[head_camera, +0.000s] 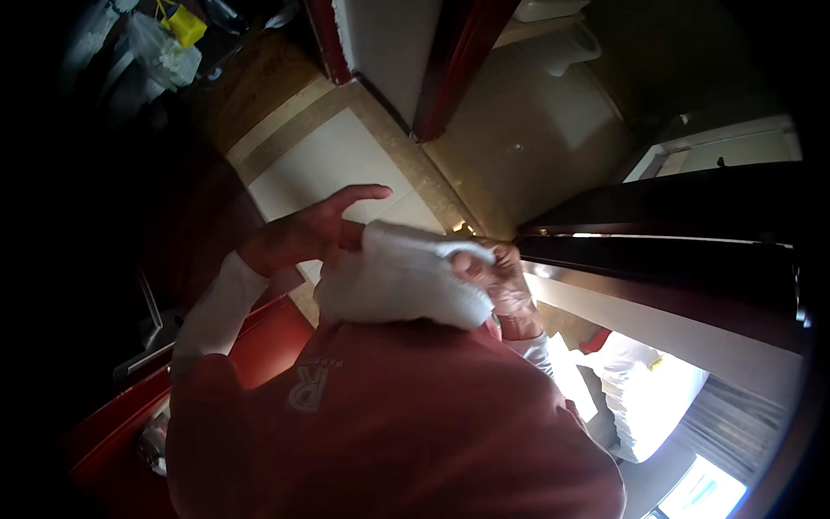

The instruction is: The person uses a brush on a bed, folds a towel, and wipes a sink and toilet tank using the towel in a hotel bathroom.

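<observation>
A folded white cloth (408, 279), perhaps a small towel, is held up in front of my chest. My right hand (502, 276) grips its right end, the thumb lying over the front and the fingers curled behind. At the left end is my left hand (318, 230), its thumb stretched out and apart from the cloth. The left fingers pass behind or against the cloth's left edge, where they are partly hidden, so I cannot tell whether they pinch it. Below the cloth is the front of my red top (402, 402).
A dark door (648, 259) stands close on the right. Ahead, a dark red door frame (454, 71) rises from the tiled floor (324, 156). Plastic bags (165, 55) lie at the upper left. Red furniture (272, 337) is beside my left arm. Bright white fabric (648, 396) shows lower right.
</observation>
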`<state>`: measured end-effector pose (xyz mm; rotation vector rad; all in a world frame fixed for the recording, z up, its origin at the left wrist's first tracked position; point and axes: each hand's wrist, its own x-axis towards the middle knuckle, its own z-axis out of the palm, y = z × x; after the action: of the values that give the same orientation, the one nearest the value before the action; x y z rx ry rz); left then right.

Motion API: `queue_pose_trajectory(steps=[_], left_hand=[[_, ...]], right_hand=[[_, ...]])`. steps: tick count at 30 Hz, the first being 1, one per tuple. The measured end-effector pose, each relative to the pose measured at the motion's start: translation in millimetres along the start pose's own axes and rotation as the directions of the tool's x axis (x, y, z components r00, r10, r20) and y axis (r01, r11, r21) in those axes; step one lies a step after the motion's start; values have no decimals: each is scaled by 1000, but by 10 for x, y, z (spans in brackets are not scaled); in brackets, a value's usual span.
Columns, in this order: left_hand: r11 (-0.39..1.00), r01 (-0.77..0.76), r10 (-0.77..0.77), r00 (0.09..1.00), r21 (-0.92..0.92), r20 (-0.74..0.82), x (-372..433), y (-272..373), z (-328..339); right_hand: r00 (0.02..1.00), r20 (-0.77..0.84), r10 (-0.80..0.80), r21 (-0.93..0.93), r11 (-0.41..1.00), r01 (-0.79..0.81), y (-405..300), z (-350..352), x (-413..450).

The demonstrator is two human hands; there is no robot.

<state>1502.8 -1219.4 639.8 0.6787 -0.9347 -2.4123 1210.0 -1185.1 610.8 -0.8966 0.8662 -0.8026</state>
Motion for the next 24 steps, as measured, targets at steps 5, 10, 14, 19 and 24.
queue_pose_trajectory(steps=[5, 10, 14, 19, 24], left_hand=[[996, -30, 37, 996, 79, -85, -99, -309, -158], [989, -2, 35, 975, 147, -220, 58, -423, -32], [991, -25, 81, 900, 135, -428, 132, -424, 42], [808, -492, 527, 849, 324, -26, 118, -342, 40], [793, -424, 443, 894, 438, 65, 282, -247, 195]], right_hand=[[985, -155, -76, 202, 974, 107, 134, -26, -46], [972, -222, -79, 189, 974, 123, 145, -18, -143], [970, -159, -183, 147, 967, 206, 163, -46, -192], [954, -232, -189, 76, 974, 212, 178, -60, -271], [970, -39, -240, 104, 964, 243, 173, -107, -352]])
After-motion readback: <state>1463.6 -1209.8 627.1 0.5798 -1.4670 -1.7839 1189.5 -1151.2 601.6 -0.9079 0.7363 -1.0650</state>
